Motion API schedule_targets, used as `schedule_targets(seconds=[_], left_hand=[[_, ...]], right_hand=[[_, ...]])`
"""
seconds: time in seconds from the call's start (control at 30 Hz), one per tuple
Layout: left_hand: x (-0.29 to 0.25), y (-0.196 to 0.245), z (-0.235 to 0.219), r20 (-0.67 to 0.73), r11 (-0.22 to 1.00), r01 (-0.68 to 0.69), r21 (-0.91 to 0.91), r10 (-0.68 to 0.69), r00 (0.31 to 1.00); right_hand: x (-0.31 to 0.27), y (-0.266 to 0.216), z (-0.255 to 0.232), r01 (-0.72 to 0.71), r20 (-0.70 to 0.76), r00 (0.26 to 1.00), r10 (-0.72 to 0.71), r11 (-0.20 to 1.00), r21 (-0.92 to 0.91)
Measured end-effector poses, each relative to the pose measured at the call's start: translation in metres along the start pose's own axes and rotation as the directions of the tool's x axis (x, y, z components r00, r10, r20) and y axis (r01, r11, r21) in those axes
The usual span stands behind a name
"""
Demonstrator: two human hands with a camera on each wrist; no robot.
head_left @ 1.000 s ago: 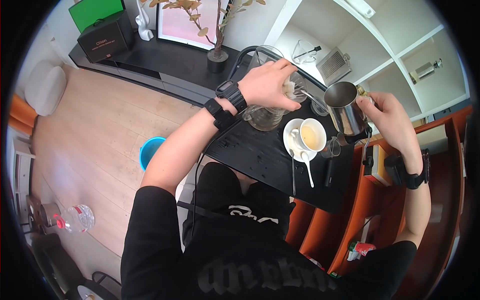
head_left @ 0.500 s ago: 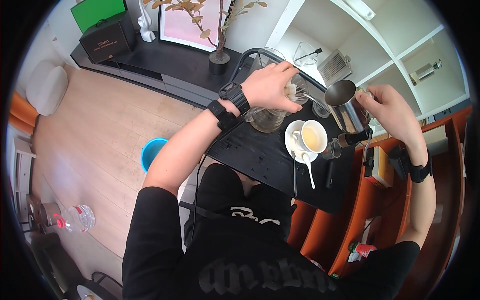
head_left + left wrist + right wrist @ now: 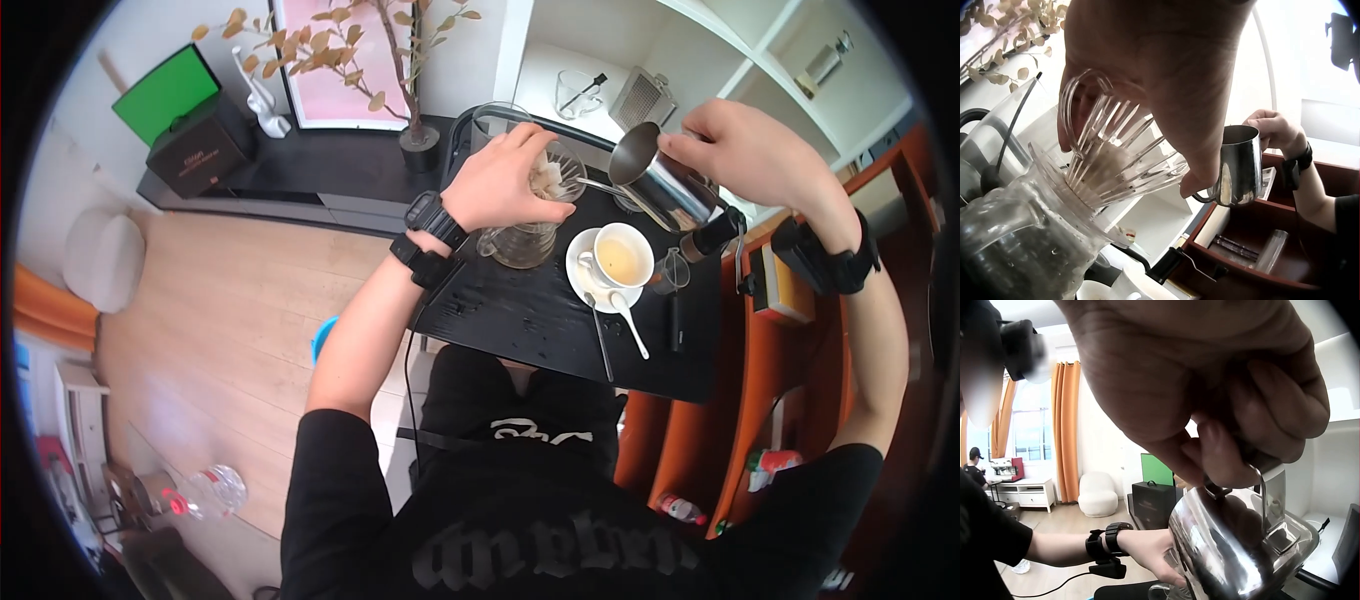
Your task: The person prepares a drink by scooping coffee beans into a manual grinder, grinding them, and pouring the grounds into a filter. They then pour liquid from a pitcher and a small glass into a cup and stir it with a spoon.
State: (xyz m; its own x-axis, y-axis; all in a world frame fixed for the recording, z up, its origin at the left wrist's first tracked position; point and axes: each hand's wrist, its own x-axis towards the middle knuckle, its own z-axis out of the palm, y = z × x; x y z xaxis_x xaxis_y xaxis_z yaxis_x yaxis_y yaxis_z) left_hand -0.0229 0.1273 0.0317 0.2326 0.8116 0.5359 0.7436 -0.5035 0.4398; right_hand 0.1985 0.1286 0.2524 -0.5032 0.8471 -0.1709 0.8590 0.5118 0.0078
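Note:
My left hand [image 3: 505, 185] grips a clear ribbed glass dripper [image 3: 1147, 147] by its rim, fingers and thumb spread around it. A pale paper filter [image 3: 546, 180] sits inside the dripper, which stands in the mouth of a glass carafe [image 3: 522, 247]. My right hand [image 3: 745, 150] holds a stainless steel gooseneck pouring pot [image 3: 668, 190] by its handle, fingers curled round it. The pot is tilted to the left, its thin spout [image 3: 603, 186] reaching to the dripper's rim. In the right wrist view its shiny body [image 3: 1222, 550] hangs below the fingers.
On the black table [image 3: 500, 330] are a cup [image 3: 622, 258] of pale yellowish liquid on a saucer [image 3: 574, 272], a white spoon [image 3: 631, 327], a thin metal stirrer [image 3: 601, 345], a small glass [image 3: 671, 272] and a hand grinder [image 3: 708, 238]. A potted plant [image 3: 420, 150] stands behind; red-brown shelves [image 3: 690, 430] are at right.
My right hand has risen and tipped the pot further toward the dripper. My left hand keeps its hold on the dripper. The head view has turned slightly.

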Motion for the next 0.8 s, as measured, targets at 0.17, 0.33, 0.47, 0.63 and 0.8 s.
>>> schedule_targets(seconds=[0.17,0.33,0.47,0.63,0.8], left_hand=[[0.003,0.01,-0.006,0.054,0.999,0.041,-0.014,-0.04,0.998],[0.003,0.009,-0.007,0.043,0.999,0.035,-0.018,-0.035,0.998],[0.003,0.008,-0.006,0.046,0.999,0.045,-0.008,-0.045,0.998],[0.003,0.009,-0.007,0.011,1.0,-0.001,-0.003,0.001,1.0],[0.005,0.017,-0.008,0.028,1.0,0.013,0.002,-0.013,1.0]], right_hand=[[0.0,0.001,0.002,0.01,-0.025,1.0,-0.012,0.997,-0.072],[-0.005,0.003,0.003,0.009,-0.028,1.0,-0.01,0.999,-0.05],[-0.028,0.025,0.023,0.119,-0.221,0.967,-0.126,0.992,-0.046],[-0.081,0.083,0.094,0.154,-0.311,0.943,0.116,0.677,0.72],[-0.162,0.118,0.187,0.23,-0.302,0.831,0.467,0.205,0.951]])
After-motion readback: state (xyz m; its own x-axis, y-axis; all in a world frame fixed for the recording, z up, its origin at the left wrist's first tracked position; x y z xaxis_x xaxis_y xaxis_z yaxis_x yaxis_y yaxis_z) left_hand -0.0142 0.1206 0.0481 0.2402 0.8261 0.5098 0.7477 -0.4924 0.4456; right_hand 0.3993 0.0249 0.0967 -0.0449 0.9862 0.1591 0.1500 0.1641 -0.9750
